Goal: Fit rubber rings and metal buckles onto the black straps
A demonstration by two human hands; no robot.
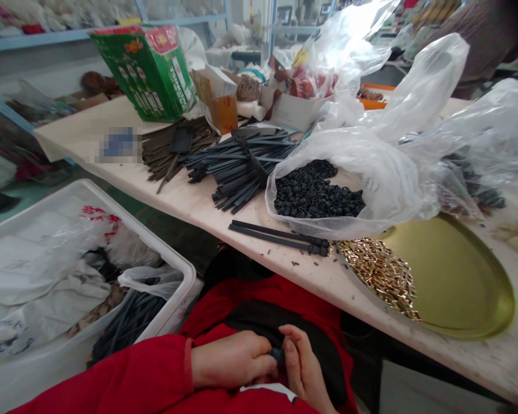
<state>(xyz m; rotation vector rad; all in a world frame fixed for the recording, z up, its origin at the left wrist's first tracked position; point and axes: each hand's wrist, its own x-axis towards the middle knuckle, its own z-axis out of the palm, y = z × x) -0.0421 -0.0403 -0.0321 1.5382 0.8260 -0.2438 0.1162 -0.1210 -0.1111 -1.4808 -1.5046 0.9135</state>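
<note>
In my lap, my left hand (237,359) is closed with its fingers curled around one end of a small dark piece (278,355), possibly a strap end. My right hand (304,365) pinches the same piece from the other side. Most of it is hidden by my fingers. On the table edge ahead lie two black straps (276,237) side by side, with loops at their right ends. Behind them a clear plastic bag (388,190) lies open, showing many small black strap loops (315,192). Gold-coloured buckles (380,276) are heaped on the left side of a round gold tray (461,282).
Piles of black straps (246,164) and brown straps (166,149) lie farther back on the table. A green carton (155,80) and a small open box (220,103) stand behind. A white bin (183,267) with bags and straps is at my left.
</note>
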